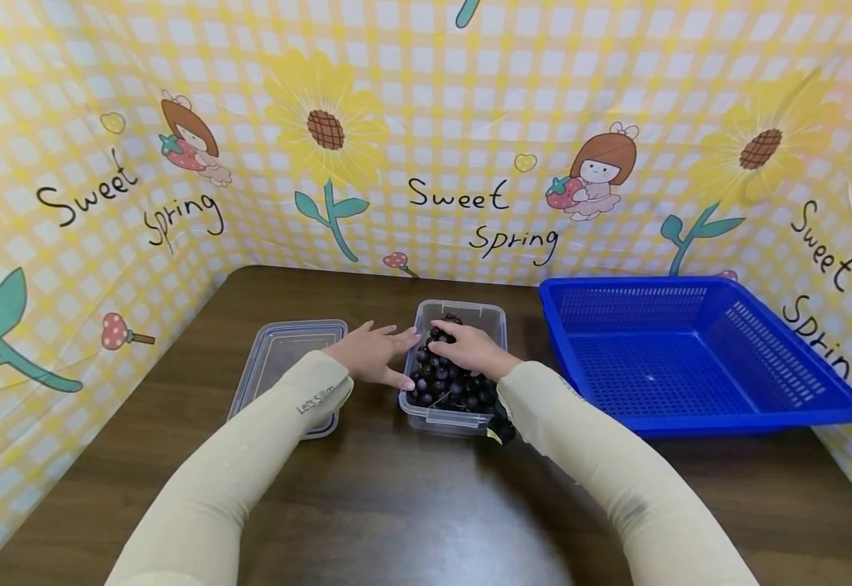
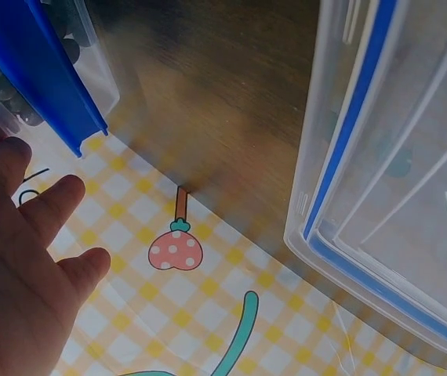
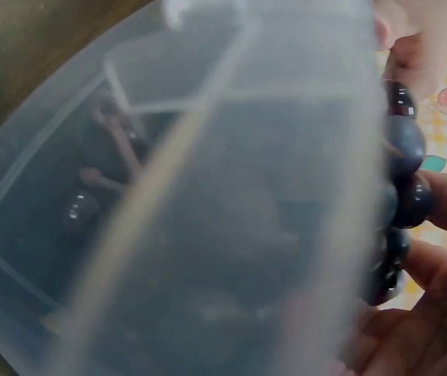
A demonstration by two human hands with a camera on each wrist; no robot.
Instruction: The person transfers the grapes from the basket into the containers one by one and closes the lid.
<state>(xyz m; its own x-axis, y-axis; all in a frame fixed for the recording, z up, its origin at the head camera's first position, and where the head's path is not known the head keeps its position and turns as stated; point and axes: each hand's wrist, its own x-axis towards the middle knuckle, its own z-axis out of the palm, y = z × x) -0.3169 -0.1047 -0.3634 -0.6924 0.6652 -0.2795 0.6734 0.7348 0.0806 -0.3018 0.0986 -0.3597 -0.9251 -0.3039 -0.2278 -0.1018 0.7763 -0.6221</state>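
Observation:
Dark purple grapes (image 1: 440, 382) fill a clear plastic container (image 1: 455, 419) in the middle of the table in the head view. My right hand (image 1: 473, 352) reaches over its right side and holds the grapes at the top of the heap between thumb and fingers; in the right wrist view, grapes (image 3: 405, 145) show beside its fingers, and the blurred container wall hides much. At the container's left rim is my left hand (image 1: 374, 352), fingers spread and fairly straight. A blue strip (image 2: 35, 66) runs along the container's side in the left wrist view.
A clear rectangular lid with a blue seal (image 1: 279, 358) lies to the left, partly under the left forearm. On the right stands a large blue plastic basket (image 1: 634, 350). A yellow checked cloth (image 1: 426, 130) hangs behind and beside the brown table (image 1: 367, 505).

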